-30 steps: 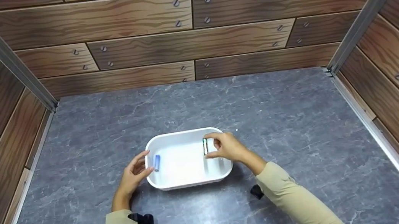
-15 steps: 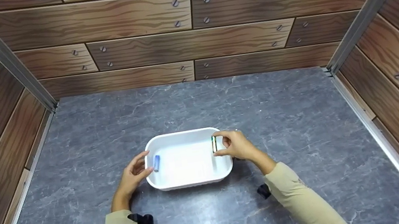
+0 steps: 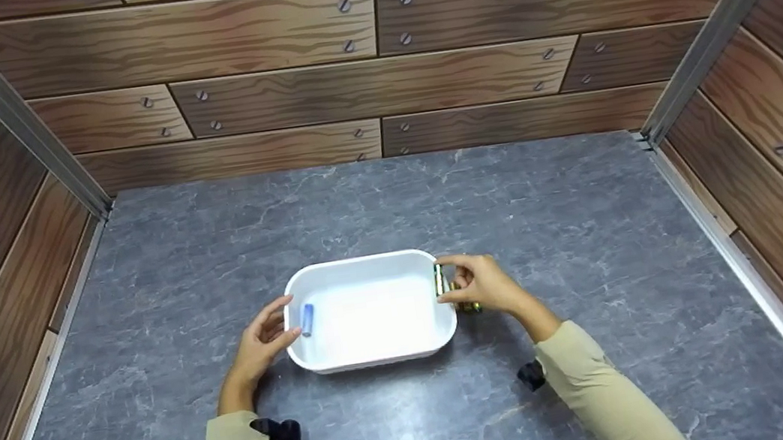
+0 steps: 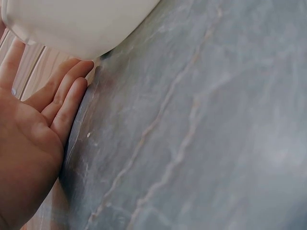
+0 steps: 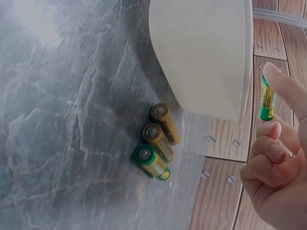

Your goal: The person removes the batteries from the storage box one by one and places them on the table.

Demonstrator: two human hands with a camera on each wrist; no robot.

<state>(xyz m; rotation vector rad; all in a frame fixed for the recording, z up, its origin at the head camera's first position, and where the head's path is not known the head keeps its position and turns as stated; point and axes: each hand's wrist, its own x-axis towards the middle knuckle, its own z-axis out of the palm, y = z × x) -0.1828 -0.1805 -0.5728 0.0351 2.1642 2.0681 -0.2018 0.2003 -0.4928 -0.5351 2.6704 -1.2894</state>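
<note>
A white tub (image 3: 375, 328) with rounded corners rests on the table. My left hand (image 3: 260, 341) holds its left end, thumb over the rim and other fingers outside, seen below the wall in the left wrist view. Inside the tub, near that thumb, lies a blue battery-shaped cylinder (image 3: 308, 320). At the right rim my right hand (image 3: 483, 283) pinches a green and gold battery (image 5: 266, 98) by its two ends between thumb and index finger. Outside the tub's right end, below this hand, are two gold-brown batteries (image 5: 158, 143) and one green and gold battery (image 5: 152, 162), side by side.
The grey marbled table (image 3: 375, 207) is bounded at the back and sides by wood-patterned walls (image 3: 270, 100). Metal posts (image 3: 720, 17) stand at the corners. Black wrist mounts (image 3: 284, 435) project from both sleeves.
My right hand has moved rightward with the pinched battery, from above the tub's inside to its right rim. Batteries outside the tub now show beside it. The left hand and tub stay still.
</note>
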